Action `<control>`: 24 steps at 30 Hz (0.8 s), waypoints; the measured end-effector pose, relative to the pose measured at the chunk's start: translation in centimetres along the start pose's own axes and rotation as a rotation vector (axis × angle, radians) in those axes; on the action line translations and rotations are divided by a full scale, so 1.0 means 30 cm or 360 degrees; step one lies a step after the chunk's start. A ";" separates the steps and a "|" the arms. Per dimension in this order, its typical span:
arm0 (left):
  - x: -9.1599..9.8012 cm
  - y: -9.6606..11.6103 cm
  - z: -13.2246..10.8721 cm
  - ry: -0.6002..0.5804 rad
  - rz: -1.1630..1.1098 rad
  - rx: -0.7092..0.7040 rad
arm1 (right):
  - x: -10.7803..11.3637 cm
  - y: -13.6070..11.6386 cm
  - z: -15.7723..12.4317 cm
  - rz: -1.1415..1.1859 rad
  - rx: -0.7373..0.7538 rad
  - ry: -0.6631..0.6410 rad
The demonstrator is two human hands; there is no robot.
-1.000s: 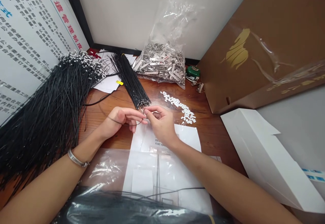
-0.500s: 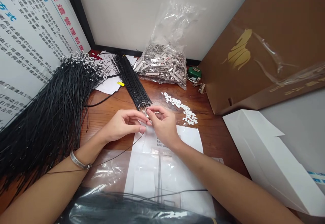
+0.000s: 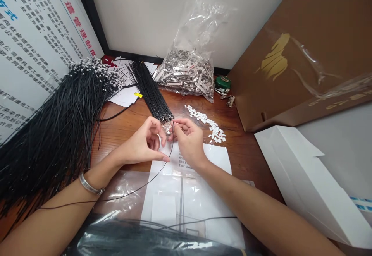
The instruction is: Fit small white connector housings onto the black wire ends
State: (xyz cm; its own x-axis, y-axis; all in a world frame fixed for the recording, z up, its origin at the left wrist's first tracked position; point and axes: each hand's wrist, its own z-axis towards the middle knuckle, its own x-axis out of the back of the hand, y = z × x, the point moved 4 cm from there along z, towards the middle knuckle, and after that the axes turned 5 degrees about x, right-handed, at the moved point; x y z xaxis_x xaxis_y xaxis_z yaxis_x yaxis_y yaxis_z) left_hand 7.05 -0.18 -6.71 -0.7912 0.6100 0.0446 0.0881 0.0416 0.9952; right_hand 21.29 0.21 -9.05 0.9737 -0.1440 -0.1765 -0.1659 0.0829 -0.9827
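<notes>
Between its thumb and fingertips, my right hand (image 3: 189, 143) pinches a thin black wire (image 3: 145, 184) near one end. From there the wire droops in a curve past my left thumb and across my left forearm. My left hand (image 3: 142, 141) is just left of it, thumb and curled fingers apart, with nothing visibly held. Directly beyond both hands lies a bundle of black wires (image 3: 151, 97) with small metal ends towards me. Small white connector housings (image 3: 215, 126) are scattered to the right of the bundle. Beneath the hands is a printed sheet (image 3: 162, 186).
A large heap of black wires with white ends (image 3: 64, 120) fills the left side. At the back stand a clear bag of metal clips (image 3: 188, 72) and a green tape measure (image 3: 222, 82). A brown box (image 3: 314, 54) and white carton (image 3: 296, 170) border the right. Plastic-wrapped wires (image 3: 139, 242) lie in front.
My left fingers have opened and let go of the wire, with the thumb spreading downward. My right hand has shifted slightly right, still holding the wire, whose slack now hangs in a wider curve.
</notes>
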 end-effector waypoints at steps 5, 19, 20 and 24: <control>-0.019 0.005 -0.005 -0.0143 0.0637 0.0005 | 0.005 0.003 0.004 0.0035 -0.0014 0.0049; -0.014 0.008 0.003 -0.0058 0.0535 0.0057 | -0.011 -0.022 -0.017 -0.0014 0.0157 -0.0086; -0.013 0.007 0.005 -0.0031 0.0542 0.0059 | -0.013 -0.022 -0.019 -0.0030 0.0154 -0.0098; -0.015 -0.002 0.009 -0.0030 0.0573 0.0071 | -0.017 -0.019 -0.017 -0.0037 0.0118 -0.0118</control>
State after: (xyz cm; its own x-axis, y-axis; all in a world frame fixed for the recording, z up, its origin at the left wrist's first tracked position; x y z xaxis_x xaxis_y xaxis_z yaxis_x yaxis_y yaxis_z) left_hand 7.56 -0.25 -6.80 -0.6932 0.6066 0.3893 0.3856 -0.1441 0.9113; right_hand 20.80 -0.27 -8.42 0.9865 -0.0739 -0.1463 -0.1337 0.1538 -0.9790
